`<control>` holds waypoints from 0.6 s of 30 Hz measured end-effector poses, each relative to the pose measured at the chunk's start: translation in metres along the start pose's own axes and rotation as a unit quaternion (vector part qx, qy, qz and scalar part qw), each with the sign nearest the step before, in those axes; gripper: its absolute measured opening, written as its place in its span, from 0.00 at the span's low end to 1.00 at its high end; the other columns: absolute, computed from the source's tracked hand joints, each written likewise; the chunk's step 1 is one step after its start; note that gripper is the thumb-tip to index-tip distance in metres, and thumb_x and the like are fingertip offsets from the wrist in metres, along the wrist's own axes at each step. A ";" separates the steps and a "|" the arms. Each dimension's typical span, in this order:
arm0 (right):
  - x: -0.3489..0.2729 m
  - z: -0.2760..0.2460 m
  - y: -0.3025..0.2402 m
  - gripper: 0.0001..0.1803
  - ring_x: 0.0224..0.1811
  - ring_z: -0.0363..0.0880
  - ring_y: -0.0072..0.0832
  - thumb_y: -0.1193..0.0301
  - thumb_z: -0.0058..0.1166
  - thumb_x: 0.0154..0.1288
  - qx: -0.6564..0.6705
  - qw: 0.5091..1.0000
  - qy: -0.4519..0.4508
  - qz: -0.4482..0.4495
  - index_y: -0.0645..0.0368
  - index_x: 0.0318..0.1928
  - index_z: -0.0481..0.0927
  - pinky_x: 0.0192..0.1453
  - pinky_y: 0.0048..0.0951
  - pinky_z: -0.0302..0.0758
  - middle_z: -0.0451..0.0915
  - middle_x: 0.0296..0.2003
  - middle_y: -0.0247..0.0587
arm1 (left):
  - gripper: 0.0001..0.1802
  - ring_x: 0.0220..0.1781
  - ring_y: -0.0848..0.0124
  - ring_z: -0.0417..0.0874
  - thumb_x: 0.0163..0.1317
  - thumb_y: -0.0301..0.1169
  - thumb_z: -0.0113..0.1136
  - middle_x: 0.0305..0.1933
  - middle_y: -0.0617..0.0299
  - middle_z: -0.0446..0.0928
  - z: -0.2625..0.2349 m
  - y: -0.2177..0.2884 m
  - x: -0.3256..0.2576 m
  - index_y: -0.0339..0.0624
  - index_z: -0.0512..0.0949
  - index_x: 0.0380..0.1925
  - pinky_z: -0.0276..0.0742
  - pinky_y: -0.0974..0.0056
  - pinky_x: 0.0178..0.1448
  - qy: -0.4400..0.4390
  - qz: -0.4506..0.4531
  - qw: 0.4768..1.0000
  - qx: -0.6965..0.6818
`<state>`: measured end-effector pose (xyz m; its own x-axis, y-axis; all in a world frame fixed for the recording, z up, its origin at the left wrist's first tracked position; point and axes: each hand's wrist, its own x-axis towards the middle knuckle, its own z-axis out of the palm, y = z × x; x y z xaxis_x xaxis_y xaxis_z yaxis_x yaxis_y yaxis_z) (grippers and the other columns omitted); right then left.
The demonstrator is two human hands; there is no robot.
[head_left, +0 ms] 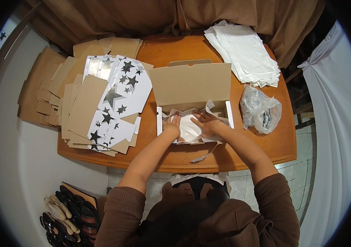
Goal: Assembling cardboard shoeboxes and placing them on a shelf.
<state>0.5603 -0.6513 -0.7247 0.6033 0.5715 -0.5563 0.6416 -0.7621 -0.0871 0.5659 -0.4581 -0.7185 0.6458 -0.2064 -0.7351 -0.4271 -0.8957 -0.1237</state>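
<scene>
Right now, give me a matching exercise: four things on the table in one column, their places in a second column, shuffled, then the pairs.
Things:
1. open box
2. white sheets
3. clear bag
4. star-print flats

Places:
A. table's left side, on brown cardboard
B. far right corner
C. just right of the box
D. middle, both hands inside on white paper

Pairs: 1-D, 2-B, 3-C, 4-A

Brown box [192, 84] w/ white paper [190, 127]
</scene>
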 end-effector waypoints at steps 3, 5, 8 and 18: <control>-0.013 -0.015 -0.005 0.56 0.75 0.33 0.38 0.43 0.55 0.52 -0.001 0.998 -0.042 0.040 0.47 0.72 0.37 0.75 0.37 0.37 0.33 0.73 0.43 | 0.74 0.77 0.58 0.36 0.35 0.65 0.68 0.76 0.62 0.27 0.000 -0.002 -0.001 0.42 0.31 0.70 0.40 0.35 0.70 -0.006 0.009 1.000 0.001; -0.018 -0.016 -0.008 0.62 0.75 0.33 0.36 0.44 0.63 0.46 -0.007 0.994 -0.069 0.088 0.46 0.72 0.35 0.75 0.37 0.36 0.33 0.73 0.39 | 0.74 0.77 0.58 0.37 0.35 0.62 0.70 0.76 0.61 0.26 0.001 -0.003 -0.002 0.42 0.31 0.70 0.40 0.38 0.71 -0.009 0.012 1.000 0.012; -0.020 -0.015 -0.005 0.66 0.75 0.34 0.35 0.43 0.65 0.42 -0.090 0.981 -0.120 0.125 0.46 0.72 0.33 0.75 0.38 0.36 0.32 0.73 0.40 | 0.73 0.76 0.60 0.38 0.35 0.57 0.73 0.76 0.59 0.25 0.016 -0.017 0.014 0.42 0.31 0.70 0.41 0.44 0.72 -0.006 0.008 0.998 0.064; -0.023 0.008 0.010 0.75 0.75 0.37 0.40 0.49 0.73 0.32 -0.184 0.941 -0.176 0.222 0.50 0.72 0.29 0.73 0.47 0.32 0.34 0.73 0.39 | 0.62 0.76 0.60 0.39 0.48 0.49 0.63 0.75 0.54 0.23 0.012 -0.014 0.008 0.40 0.30 0.70 0.39 0.49 0.72 -0.020 -0.027 0.957 0.288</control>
<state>0.5497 -0.6745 -0.7195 0.6981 0.0367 -0.7150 0.5226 -0.7088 0.4739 0.5700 -0.4424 -0.7308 0.6570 -0.1401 -0.7408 -0.6794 -0.5360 -0.5011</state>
